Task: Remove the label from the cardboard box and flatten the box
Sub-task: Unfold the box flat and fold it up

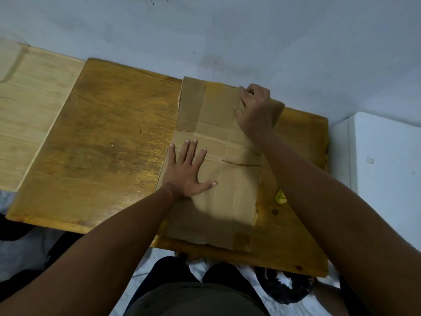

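Observation:
The brown cardboard box (230, 185) lies flattened on the right half of the wooden table (109, 142), its long side running away from me. Strips of brown tape show along its far left part and near corner. My left hand (190, 169) presses flat on the box's left middle with fingers spread and straight. My right hand (256, 110) is at the far right flap, fingers curled over the flap's edge. No label is visible on the upper face.
A lighter wooden board (29, 106) adjoins the table on the left. A white appliance or cabinet (382, 169) stands to the right. A small yellow-green scrap (280, 197) lies on the table beside the box. The grey wall is right behind the table.

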